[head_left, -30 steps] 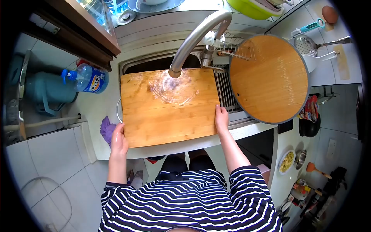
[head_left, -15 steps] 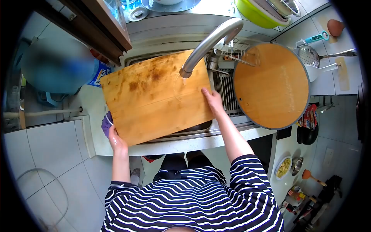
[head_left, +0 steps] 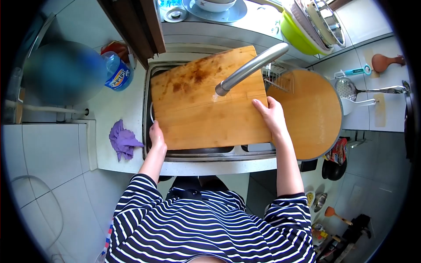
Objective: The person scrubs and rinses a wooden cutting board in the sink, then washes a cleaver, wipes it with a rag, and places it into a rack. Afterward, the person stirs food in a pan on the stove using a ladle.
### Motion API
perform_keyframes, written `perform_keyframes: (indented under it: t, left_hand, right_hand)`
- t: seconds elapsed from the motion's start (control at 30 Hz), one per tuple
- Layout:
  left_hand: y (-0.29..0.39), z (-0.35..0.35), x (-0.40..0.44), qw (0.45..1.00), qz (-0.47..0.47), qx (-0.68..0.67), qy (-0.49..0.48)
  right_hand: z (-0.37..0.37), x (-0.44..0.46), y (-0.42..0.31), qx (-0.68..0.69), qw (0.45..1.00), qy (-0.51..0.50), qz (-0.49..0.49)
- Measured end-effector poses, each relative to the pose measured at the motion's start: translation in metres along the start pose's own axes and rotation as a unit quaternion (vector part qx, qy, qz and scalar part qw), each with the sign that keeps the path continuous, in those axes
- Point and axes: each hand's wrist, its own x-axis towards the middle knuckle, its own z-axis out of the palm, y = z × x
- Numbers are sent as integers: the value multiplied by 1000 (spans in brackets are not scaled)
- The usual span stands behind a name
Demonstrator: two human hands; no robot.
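Observation:
A rectangular wooden cutting board (head_left: 206, 118) with dark brown stains near its far edge is held over the sink (head_left: 193, 155), hiding most of the basin. My left hand (head_left: 157, 136) grips its near left corner, thumb on top and fingers hidden beneath. At the right edge, my right hand (head_left: 272, 115) has its thumb on the upper face and its other fingers at the edge. The curved metal faucet (head_left: 254, 66) reaches over the board, with a whitish wet patch just below its spout.
A round wooden board (head_left: 313, 114) with a grey rim stands to the right. The purple cloth (head_left: 124, 140) lies on the left counter, with a blue-labelled bottle (head_left: 117, 72) behind it. Stacked basins (head_left: 302, 33) sit at the back right; a skimmer (head_left: 348, 89) hangs on the wall.
Both hands have shifted the rectangular board rightward, away from the purple cloth, and its right edge now overlaps the round board in view. The camera view has also shifted.

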Motion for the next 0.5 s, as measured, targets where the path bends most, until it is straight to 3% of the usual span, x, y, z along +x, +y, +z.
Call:
perform_keyframes:
  t: [0.13,0.23,0.43,0.5]
  left_hand:
    - [-29,4,19,974,7,222,34]
    - [-25,4,21,951,9,305,45]
    - [-28,20,26,865,17,501,33]
    - [-30,41,14,872,55,486,11]
  right_hand:
    - [5,-25,-15,178,981,-74,21]
    - [13,-40,-13,308,932,-143,129]
    - [46,-78,-8,335,932,-117,73]
    - [56,-94,-15,353,926,-106,81]
